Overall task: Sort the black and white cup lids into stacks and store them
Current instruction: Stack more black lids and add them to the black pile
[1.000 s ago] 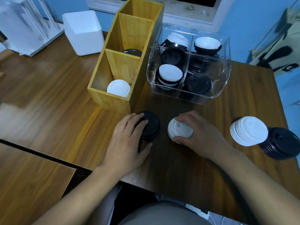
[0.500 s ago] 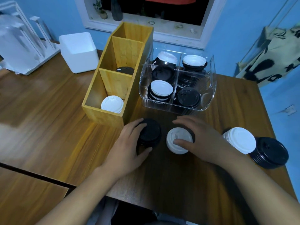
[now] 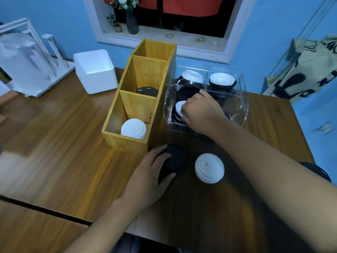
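Fingers [image 3: 187, 109] of the right hand [image 3: 202, 111] have let go of the white lid stack [image 3: 209, 168], which now sits loose mid-table. They're curled over a white lid [image 3: 179, 106] in the clear bin [image 3: 244, 106] near the far edge, arm stretched out. Can't tell if it's pinched yet. Looks like the next lid's coming. Left hand [image 3: 145, 172] grips the black lid stack [image 3: 176, 158].

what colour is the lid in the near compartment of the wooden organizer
White. The lid shows best in the head view.
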The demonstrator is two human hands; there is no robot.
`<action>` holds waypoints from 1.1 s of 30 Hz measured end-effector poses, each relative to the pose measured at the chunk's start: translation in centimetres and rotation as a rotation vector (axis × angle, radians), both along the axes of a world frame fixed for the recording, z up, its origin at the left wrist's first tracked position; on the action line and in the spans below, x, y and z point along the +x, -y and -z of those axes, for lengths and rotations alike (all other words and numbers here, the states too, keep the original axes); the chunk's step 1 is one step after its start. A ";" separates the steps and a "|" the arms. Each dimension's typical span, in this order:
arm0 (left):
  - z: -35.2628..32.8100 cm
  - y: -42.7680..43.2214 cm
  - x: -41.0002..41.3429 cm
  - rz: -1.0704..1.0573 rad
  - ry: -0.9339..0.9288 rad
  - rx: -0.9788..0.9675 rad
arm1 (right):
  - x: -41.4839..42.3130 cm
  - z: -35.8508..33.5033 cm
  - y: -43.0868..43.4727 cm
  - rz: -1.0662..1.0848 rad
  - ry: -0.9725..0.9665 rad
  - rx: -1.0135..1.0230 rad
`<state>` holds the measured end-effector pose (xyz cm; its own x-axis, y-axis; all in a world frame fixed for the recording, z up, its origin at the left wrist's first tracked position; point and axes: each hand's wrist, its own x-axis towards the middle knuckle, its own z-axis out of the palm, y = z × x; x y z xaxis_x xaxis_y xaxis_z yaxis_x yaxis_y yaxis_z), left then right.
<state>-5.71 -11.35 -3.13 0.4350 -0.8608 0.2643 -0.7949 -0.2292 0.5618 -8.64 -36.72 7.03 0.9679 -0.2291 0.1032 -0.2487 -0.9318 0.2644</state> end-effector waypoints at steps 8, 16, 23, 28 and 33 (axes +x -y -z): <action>-0.2 0.0 -0.2 -0.007 0.070 0.088 | -0.4 -0.4 -0.3 0.065 0.107 0.162; -0.2 0.0 0.2 0.012 0.019 0.060 | -8.3 -2.1 -5.3 0.278 0.634 0.785; 0.6 0.1 0.3 0.107 0.154 0.038 | -18.9 3.0 -9.7 0.741 1.010 1.654; 0.8 0.5 0.2 0.143 0.217 0.051 | -22.5 5.8 -10.1 0.854 0.835 1.709; 0.5 0.8 -0.1 0.133 0.273 0.067 | -23.7 7.4 -9.7 0.842 0.684 1.327</action>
<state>-5.76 -12.16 -3.65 0.2379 -0.9249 0.2966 -0.9398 -0.1421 0.3107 -32.36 -27.02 -0.32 0.4090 -0.8772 -0.2515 -0.4784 0.0286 -0.8777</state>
